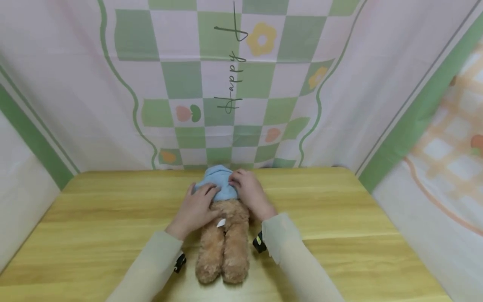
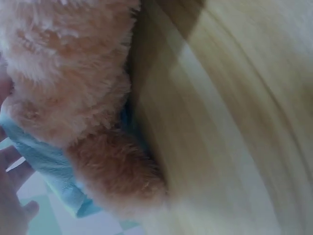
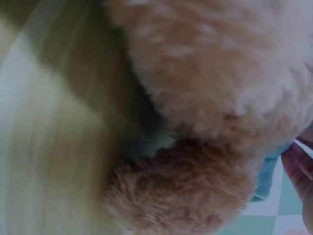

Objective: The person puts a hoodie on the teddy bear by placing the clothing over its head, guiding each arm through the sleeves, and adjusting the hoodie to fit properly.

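A brown plush toy (image 1: 235, 247) lies on the wooden table (image 1: 324, 235), its two legs pointing toward me. Light blue cloth (image 1: 225, 192) covers its upper end, and a small white tag (image 1: 221, 222) sticks out of the fur near the legs. My left hand (image 1: 195, 208) rests on the toy's left side, fingers spread on the cloth and thumb over the fur. On the other side my right hand (image 1: 252, 193) pinches the cloth between thumb and fingertips. Both wrist views show the toy's fur and a short furry arm (image 2: 117, 171) close up; the head is hidden.
Behind the table hangs a green-and-white checked curtain (image 1: 219, 79) with "Happy" written on it. Orange checked fabric (image 1: 456, 113) hangs at the right. A black wrist device (image 1: 259, 242) sits under the right sleeve, another (image 1: 180, 262) under the left.
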{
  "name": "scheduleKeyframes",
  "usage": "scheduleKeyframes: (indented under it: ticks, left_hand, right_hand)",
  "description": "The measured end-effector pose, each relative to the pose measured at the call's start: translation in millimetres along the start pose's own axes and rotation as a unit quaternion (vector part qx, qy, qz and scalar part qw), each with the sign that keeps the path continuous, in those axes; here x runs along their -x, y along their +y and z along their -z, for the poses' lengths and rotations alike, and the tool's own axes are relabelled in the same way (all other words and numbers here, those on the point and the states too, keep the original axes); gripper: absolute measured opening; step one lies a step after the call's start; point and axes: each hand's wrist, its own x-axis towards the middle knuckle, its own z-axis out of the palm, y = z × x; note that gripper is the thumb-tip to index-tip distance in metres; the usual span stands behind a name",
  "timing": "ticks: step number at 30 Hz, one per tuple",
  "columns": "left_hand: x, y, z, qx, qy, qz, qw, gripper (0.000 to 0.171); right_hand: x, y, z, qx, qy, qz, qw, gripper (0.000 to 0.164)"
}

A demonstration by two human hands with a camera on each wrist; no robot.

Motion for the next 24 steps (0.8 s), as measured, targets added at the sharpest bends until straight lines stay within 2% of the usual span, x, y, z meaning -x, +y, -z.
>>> scheduleKeyframes:
  ticks: [2, 4, 8, 11, 14, 17, 21, 24]
  left_hand:
    - [-1.6, 1.6, -2.0, 0.005, 0.011, 0.01, 0.9999, 0.07]
    - [-4.9, 3.6, -4.1, 0.008, 0.027, 0.022, 0.9994, 0.074]
    - [-11.9, 8.7, -5.2, 0.013, 0.042, 0.051, 0.9977, 0.084]
    - [-14.1, 11.1, -3.1, -0.007, 0.04, 0.06, 0.9974, 0.091]
    - [-14.6, 11.3, -0.6, -0.03, 0.036, 0.047, 0.9978, 0.088]
    - [-15.0, 9.7, 2.5, -0.029, 0.02, 0.034, 0.9988, 0.079]
    - [-14.9, 7.9, 4.3, 0.006, 0.015, 0.024, 0.9996, 0.065]
    - [-14.5, 8.2, 1.9, 0.022, 0.017, 0.006, 0.9996, 0.059]
  right_hand:
    - [4.1, -0.4, 0.0, -0.002, 0.007, 0.021, 1.0, 0.008]
    - [8.2, -0.9, 0.5, -0.022, 0.01, 0.023, 0.999, 0.007]
    - [16.1, -1.8, 2.3, -0.106, -0.01, 0.005, 0.994, 0.006]
    - [23.5, -3.5, 4.9, -0.193, -0.048, -0.008, 0.98, 0.006]
    - [30.5, -5.2, 9.1, -0.245, -0.082, -0.017, 0.966, 0.006]
    - [34.4, -6.0, 13.6, -0.251, -0.092, -0.028, 0.963, 0.006]
    - [32.7, -3.5, 16.0, -0.233, -0.081, -0.04, 0.968, 0.006]
    - [29.1, 4.0, 17.2, -0.21, -0.079, -0.036, 0.974, 0.02]
